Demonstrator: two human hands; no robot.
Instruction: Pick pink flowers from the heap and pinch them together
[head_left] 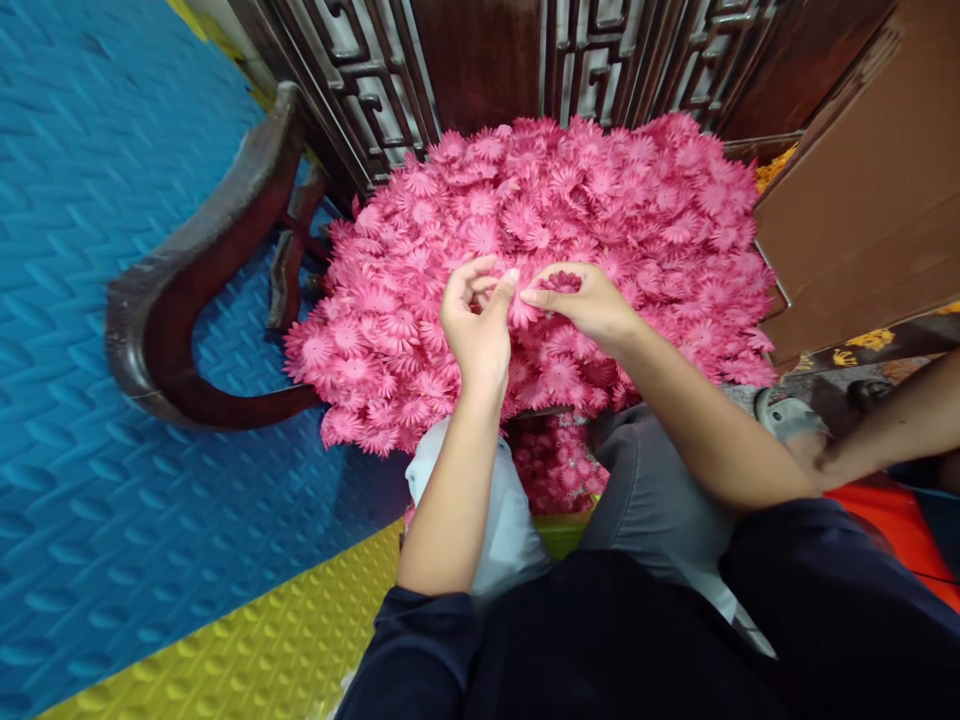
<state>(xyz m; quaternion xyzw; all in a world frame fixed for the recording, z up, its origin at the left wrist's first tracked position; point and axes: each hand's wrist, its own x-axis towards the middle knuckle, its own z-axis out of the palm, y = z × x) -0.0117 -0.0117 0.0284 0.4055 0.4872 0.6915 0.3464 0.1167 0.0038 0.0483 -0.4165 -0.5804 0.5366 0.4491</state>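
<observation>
Broad mound of bright pink, many-petalled flowers (555,220): landmark for the places below; the surface beneath it is largely hidden.
Small pink flower with narrow, pointed petals (523,312): over the front half of the mound, between the two hands.
Bare left hand (478,318): above the mound, left of the small flower; thumb upright, its tip near the forefinger, the other fingers loosely curled. Whether they grip anything cannot be told.
Bare right hand (592,305): above the mound, right of the small flower; thumb and forefinger tips meet, apparently pinching the petals' edge.
Possible faults: too hard a pinch or an uneven pull could tear or crease the petals, which look thin; a slack pinch could drop the flower onto the mound, where its likeness to the rest would hide it. A knee knocking the mound's front edge could spill loose blooms.
Petals: pink and radiating, daisy-like; the mound's blooms overlap at many angles, with darker gaps between. Real or artificial cannot be told.
Curved, dark, polished wooden armrest (217,240): left of the mound.
Carved dark wooden panels (480,60): behind the mound.
Deeper pink flowers (555,470): below the mound's front edge, between the legs of grey trousers (652,480).
</observation>
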